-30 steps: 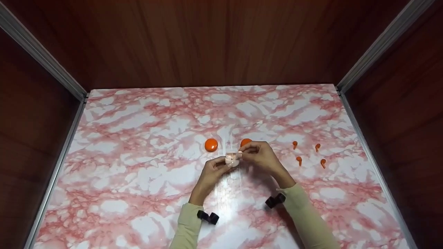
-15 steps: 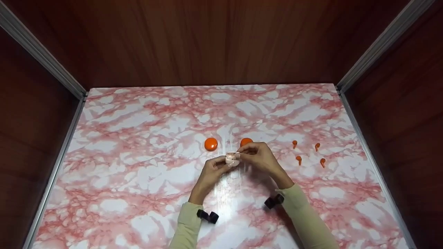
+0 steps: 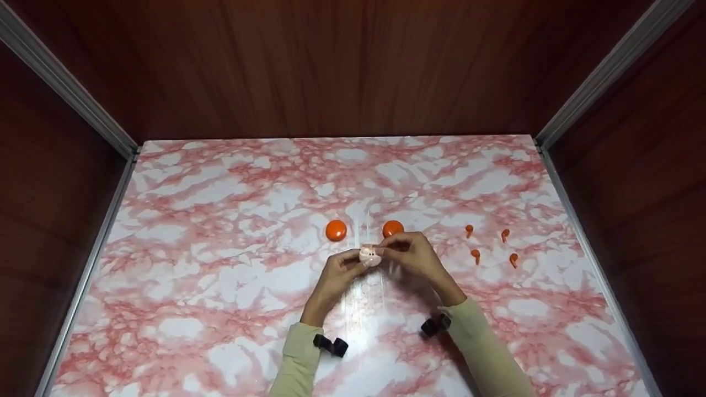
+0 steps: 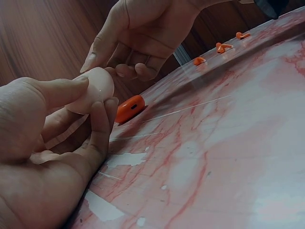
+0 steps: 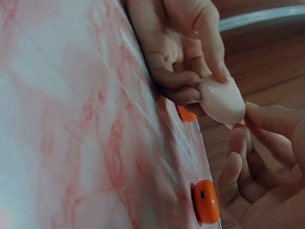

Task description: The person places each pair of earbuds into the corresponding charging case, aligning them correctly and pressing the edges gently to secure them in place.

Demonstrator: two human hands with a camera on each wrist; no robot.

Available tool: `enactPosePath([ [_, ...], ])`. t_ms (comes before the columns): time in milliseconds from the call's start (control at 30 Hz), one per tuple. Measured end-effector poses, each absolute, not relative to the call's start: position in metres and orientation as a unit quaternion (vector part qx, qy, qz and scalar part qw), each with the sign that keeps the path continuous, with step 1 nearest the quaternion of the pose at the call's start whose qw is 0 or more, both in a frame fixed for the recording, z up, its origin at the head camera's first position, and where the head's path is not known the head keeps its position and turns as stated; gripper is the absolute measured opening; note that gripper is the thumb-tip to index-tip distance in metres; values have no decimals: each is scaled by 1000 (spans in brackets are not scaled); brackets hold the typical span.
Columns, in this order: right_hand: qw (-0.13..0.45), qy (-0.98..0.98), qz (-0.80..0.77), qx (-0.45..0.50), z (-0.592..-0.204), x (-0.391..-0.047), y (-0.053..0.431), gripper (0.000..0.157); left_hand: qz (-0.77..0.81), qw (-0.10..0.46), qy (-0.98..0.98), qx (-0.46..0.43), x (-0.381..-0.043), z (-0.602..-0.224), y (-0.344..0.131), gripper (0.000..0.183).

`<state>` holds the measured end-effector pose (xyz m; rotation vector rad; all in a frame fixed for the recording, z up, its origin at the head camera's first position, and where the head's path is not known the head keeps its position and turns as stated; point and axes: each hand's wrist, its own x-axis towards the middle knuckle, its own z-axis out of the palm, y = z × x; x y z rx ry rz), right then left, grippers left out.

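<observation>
A small, glossy, whitish earbud case [image 3: 370, 256] is held up above the table, with its inner side and two dark dots facing the head camera. My left hand [image 3: 337, 275] grips it by its left side, thumb on one face and fingers on the other, clearest in the left wrist view. From the right, my right hand [image 3: 416, 257] pinches the case's edge with thumb and index finger, its other fingers curled below. A pale bit [image 5: 233, 126] shows at those fingertips in the right wrist view; I cannot tell whether it is the lid or an earbud.
Beyond the hands lie two round orange cases, a left one [image 3: 336, 230] and a right one [image 3: 393, 229] that the right hand partly overlaps. Several orange earbuds [image 3: 475, 256] are spread at the right on the marbled table [image 3: 220, 309]. Dark wood panels [image 3: 342, 71] enclose the table.
A whitish piece in the right fingers has gone from the case's right edge inward, and two dark dots show where one did. The right hand dropped slightly, uncovering more of the right orange case.
</observation>
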<state>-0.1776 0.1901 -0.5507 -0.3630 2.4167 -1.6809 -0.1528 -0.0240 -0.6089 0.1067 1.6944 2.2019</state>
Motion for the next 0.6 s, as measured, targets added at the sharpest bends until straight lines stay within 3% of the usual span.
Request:
enactPosePath([
  [433,92,796,-585,-127,-554,-177,193,11,779,177,600,53,-153,-611,-24,41],
  [600,72,785,-609,-87,-558,-177,195,13,783,181,594,42,-153,-610,-23,42],
])
